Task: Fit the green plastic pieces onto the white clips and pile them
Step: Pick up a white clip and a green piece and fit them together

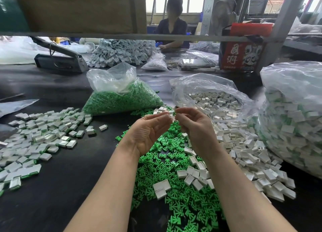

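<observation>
Both my hands are raised together above the black table. My left hand [149,130] pinches a white clip [168,113] at its fingertips. My right hand [196,127] holds a small green piece [174,112] against that clip. Below them lies a loose heap of green pieces [174,184], with loose white clips [244,148] spread to its right. Fitted clips with green ends lie in a pile [36,137] on the left.
An open bag of green pieces [122,99] and an open bag of white clips [214,101] stand behind my hands. A big bag of fitted clips [294,120] fills the right. A person sits across the table [83,162] behind a metal rail.
</observation>
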Tool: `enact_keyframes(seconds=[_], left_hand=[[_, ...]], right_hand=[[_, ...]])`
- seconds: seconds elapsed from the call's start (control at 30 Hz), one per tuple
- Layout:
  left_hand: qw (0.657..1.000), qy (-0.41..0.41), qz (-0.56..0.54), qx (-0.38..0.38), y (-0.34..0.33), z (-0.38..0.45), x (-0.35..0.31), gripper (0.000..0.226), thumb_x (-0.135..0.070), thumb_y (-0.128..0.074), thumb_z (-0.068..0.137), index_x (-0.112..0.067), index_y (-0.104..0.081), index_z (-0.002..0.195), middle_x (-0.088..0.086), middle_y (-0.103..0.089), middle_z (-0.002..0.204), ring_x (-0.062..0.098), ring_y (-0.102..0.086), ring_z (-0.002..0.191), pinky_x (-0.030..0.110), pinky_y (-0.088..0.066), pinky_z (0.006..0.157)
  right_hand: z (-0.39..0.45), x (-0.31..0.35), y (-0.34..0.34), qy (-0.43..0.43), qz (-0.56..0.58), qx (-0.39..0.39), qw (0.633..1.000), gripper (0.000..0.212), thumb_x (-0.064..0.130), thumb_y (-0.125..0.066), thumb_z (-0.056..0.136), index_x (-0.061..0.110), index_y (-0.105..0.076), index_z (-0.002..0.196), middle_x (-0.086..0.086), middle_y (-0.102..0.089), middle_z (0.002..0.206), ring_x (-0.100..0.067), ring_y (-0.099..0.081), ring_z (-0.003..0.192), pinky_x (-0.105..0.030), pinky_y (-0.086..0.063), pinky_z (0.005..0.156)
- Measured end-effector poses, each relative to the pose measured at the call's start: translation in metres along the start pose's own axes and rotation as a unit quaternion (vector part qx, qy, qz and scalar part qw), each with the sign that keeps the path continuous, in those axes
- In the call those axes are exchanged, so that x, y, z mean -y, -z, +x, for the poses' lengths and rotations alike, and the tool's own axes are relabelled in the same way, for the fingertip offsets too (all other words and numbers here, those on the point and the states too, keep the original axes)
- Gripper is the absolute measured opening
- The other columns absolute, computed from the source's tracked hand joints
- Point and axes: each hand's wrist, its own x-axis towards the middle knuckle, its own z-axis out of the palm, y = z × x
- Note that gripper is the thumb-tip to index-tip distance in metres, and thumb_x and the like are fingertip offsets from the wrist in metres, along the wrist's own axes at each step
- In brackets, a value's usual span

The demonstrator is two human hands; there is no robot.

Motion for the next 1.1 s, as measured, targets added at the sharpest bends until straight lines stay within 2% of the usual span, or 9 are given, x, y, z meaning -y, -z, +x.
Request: enact_keyframes(seconds=[0.1, 0.27, 0.53, 0.77, 0.93, 1.1], left_hand=[[1.0, -0.002, -0.01, 0.0, 0.003, 0.001, -0.001, 0.016, -0.001, -0.073, 0.073, -0.003, -0.079, 0.087, 0.015, -0.076, 0.092, 0.021, -0.075, 0.083, 0.023, -0.059, 0.069], [1.0, -0.008, -0.005, -0.002, 0.0, 0.001, 0.001, 0.026, 0.005, -0.076, 0.067, 0.0, -0.077, 0.092, 0.019, -0.074, 0.097, 0.023, -0.074, 0.085, 0.022, -0.058, 0.07], [0.997, -0.02, 0.065, -0.021, -0.004, -0.002, 0.003, 0.023, -0.007, -0.082, 0.059, -0.011, -0.081, 0.082, 0.012, -0.076, 0.089, 0.019, -0.075, 0.08, 0.022, -0.058, 0.066], [0.994, -0.047, 0.087, -0.035, -0.004, -0.004, 0.001, 0.024, -0.009, -0.083, 0.054, -0.013, -0.08, 0.078, 0.013, -0.076, 0.085, 0.021, -0.075, 0.076, 0.022, -0.058, 0.063], [0.992, -0.053, 0.108, -0.03, -0.004, -0.006, 0.0, 0.028, -0.011, -0.085, 0.055, -0.011, -0.081, 0.082, 0.014, -0.076, 0.088, 0.02, -0.075, 0.078, 0.021, -0.058, 0.064], [0.99, -0.061, 0.113, -0.051, -0.008, -0.004, 0.004, 0.038, -0.018, -0.089, 0.041, -0.013, -0.081, 0.077, 0.012, -0.077, 0.088, 0.018, -0.074, 0.077, 0.019, -0.056, 0.063]], right_hand=[[0.0, -0.001, 0.001, 0.006, 0.003, -0.002, 1.0, 0.015, 0.004, -0.064, 0.09, 0.002, -0.068, 0.104, 0.004, -0.063, 0.071, -0.006, -0.05, 0.059, -0.02, -0.043, 0.057], [0.0, -0.001, 0.001, 0.011, 0.003, -0.014, 1.0, 0.016, 0.006, -0.069, 0.087, 0.003, -0.069, 0.102, 0.0, -0.064, 0.074, -0.011, -0.05, 0.061, -0.025, -0.044, 0.06], [0.001, -0.002, 0.002, 0.031, -0.059, -0.044, 0.997, 0.015, 0.006, -0.073, 0.084, 0.001, -0.072, 0.098, 0.0, -0.067, 0.073, -0.007, -0.053, 0.057, -0.019, -0.046, 0.055], [0.002, 0.002, 0.0, 0.056, -0.095, -0.02, 0.994, 0.01, 0.001, -0.074, 0.081, 0.0, -0.073, 0.091, 0.0, -0.07, 0.073, 0.001, -0.061, 0.06, -0.012, -0.046, 0.057], [0.0, 0.002, 0.001, 0.036, -0.101, -0.017, 0.994, 0.022, 0.009, -0.074, 0.083, 0.002, -0.071, 0.104, -0.01, -0.072, 0.088, 0.0, -0.062, 0.064, -0.014, -0.047, 0.06], [-0.001, 0.0, -0.003, 0.047, -0.209, -0.018, 0.977, 0.01, 0.014, -0.065, 0.092, 0.008, -0.073, 0.092, -0.003, -0.069, 0.072, 0.0, -0.055, 0.053, -0.017, -0.044, 0.053]])
